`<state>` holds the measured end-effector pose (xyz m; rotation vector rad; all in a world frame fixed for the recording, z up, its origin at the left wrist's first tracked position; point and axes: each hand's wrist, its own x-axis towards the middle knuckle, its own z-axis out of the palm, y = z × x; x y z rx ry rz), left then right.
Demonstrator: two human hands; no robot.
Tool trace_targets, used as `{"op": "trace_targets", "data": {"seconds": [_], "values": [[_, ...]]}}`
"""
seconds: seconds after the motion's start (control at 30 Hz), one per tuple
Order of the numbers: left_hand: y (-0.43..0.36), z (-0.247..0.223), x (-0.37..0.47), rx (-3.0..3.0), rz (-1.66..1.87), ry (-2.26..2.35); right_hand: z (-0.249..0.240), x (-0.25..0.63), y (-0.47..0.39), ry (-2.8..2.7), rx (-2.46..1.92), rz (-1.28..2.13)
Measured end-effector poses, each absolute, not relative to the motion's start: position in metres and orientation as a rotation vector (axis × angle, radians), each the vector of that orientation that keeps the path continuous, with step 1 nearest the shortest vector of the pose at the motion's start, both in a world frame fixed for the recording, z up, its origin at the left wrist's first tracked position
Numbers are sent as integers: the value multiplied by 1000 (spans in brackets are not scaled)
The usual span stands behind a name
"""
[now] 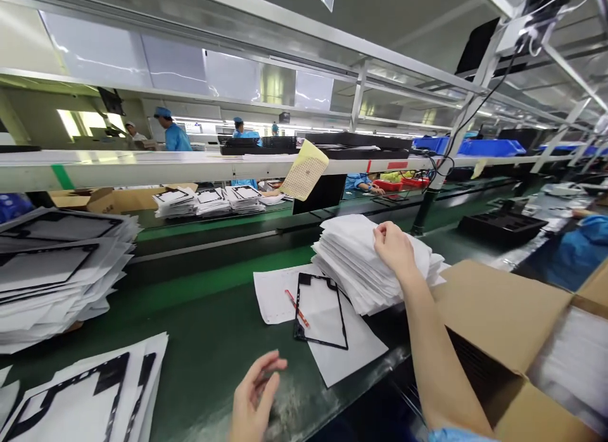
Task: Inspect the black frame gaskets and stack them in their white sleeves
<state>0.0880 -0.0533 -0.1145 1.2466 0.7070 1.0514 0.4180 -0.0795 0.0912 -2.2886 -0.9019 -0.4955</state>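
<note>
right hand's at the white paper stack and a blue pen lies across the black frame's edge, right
Not blue: the pen across the black frame's edge is red, as the head view shows. The right hand is at the white paper stack.

At your one o'clock, you have a thick stack of thin white sheets (354, 265), lying unevenly, its edges fanned. Just beside it, at your twelve o'clock, you have a slim black rectangular frame (304, 279), flat and open-centred, a solid patch at its eleven o'clock corner, overlapping a loose white sheet (339, 363).
</note>
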Motion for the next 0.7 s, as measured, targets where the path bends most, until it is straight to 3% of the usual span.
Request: {"op": "trace_targets", "data": {"seconds": [0.17,0.3,0.37,0.43,0.7], "values": [[-39,-72,123,719,888,439,35,293,-77,-1397,-1864,-511],[-20,-65,105,582,1055,669,-25,215,-75,-1866,-1430,-241],[-9,-70,75,529,1083,767,-44,213,-75,-1936,-1138,-99],[-4,-75,43,469,1051,817,-59,228,-67,-1958,-964,-165],[8,-77,3,470,861,795,-103,255,-21,-2075,-813,-188]]}}
